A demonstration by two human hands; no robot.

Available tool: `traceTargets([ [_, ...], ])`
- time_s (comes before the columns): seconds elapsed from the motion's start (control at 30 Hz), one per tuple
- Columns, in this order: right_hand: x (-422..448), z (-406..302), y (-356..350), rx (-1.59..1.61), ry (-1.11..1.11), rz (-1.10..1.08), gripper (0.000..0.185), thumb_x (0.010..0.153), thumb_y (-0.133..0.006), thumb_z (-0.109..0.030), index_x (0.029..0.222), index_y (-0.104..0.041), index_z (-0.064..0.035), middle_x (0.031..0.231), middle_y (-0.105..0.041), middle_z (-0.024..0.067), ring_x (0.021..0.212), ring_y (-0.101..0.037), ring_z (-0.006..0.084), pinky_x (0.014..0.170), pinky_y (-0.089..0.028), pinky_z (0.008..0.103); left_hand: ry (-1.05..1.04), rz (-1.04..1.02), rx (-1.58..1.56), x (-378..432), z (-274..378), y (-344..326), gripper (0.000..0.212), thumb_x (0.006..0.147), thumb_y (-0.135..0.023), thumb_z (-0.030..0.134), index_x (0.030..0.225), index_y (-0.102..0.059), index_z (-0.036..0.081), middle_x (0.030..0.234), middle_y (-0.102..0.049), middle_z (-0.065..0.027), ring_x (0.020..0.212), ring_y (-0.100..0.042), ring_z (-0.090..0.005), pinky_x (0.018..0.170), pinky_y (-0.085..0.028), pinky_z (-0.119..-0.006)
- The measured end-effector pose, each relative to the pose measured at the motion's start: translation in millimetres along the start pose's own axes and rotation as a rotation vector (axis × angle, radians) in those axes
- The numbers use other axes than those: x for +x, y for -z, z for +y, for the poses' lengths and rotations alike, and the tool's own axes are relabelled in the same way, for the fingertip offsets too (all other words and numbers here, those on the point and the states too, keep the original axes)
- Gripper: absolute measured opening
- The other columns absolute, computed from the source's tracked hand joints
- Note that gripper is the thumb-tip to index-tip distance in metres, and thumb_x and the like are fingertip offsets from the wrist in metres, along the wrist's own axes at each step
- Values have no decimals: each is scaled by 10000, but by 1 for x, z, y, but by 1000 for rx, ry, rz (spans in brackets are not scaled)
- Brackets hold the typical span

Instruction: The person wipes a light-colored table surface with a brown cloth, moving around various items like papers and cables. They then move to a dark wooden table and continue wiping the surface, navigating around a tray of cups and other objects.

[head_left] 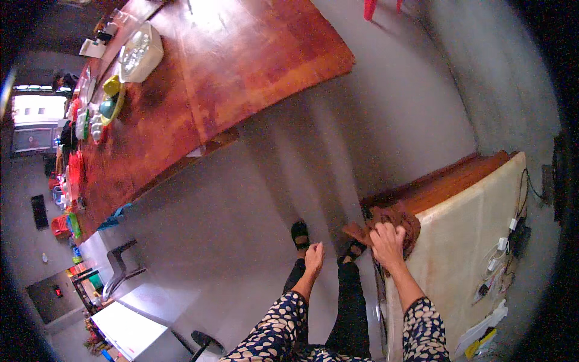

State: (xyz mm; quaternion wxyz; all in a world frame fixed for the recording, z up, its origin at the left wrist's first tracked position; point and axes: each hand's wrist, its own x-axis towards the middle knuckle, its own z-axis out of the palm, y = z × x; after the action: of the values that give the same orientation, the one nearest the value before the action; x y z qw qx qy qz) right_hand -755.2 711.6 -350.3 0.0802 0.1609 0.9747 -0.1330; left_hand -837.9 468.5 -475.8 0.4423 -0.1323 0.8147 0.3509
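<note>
My right hand (388,244) rests on a bunched brown cloth (409,226) at the corner of a low, pale-topped cabinet (457,235). Its fingers are curled over the cloth, part of which hangs past the cabinet's edge. Whether they grip it cannot be told. Out in front of my body, over the floor, my left hand (314,257) has its fingers curled together, with no object visible in it. Below the hands are my feet in dark sandals.
A large reddish wooden table (235,77) spans the upper left, holding a white basket (147,54) and a yellow tray. Cables and white plugs (502,244) lie along the cabinet's far side. Red stool legs (370,10) stand at the top; a dark chair (120,264) is lower left.
</note>
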Motion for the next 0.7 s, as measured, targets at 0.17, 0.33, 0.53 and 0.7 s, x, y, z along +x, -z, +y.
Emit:
traceTargets([
  [0.17, -62, -11, 28, 145, -209, -46, 308, 690, -606, 6, 968, -611, -127, 1354, -456, 36, 1219, -405, 289, 941, -354, 498, 118, -60, -69, -25, -13, 58, 429, 889, -585, 361, 1083, -604, -21, 777, -647, -71, 649, -599, -151, 607, -479, -306],
  [0.33, -137, 56, 2, 238, -928, -184, 379, 824, -509, -103, 1184, -526, 16, 1295, -472, 268, 1179, -449, 427, 1023, -352, 471, -44, -118, -191, 7, 29, 85, 400, 880, -604, 330, 1075, -605, -19, 775, -651, -75, 640, -601, -144, 597, -487, -303],
  [0.53, 11, -17, 116, 621, -731, -328, 331, 815, -555, -189, 1057, -604, 30, 1039, -642, 209, 978, -606, 354, 849, -467, 418, -137, -58, -227, 50, 95, 182, 320, 898, -613, 258, 1067, -598, -13, 797, -653, -75, 658, -627, -139, 515, -481, -272],
  [0.7, 181, -47, 201, 747, -350, 233, 403, 806, -587, -81, 1189, -530, 29, 1197, -571, 205, 1130, -536, 330, 978, -406, 390, -324, 180, -147, 47, 175, 222, 294, 882, -584, 261, 1054, -625, 27, 849, -673, -110, 788, -648, -243, 720, -507, -360],
])
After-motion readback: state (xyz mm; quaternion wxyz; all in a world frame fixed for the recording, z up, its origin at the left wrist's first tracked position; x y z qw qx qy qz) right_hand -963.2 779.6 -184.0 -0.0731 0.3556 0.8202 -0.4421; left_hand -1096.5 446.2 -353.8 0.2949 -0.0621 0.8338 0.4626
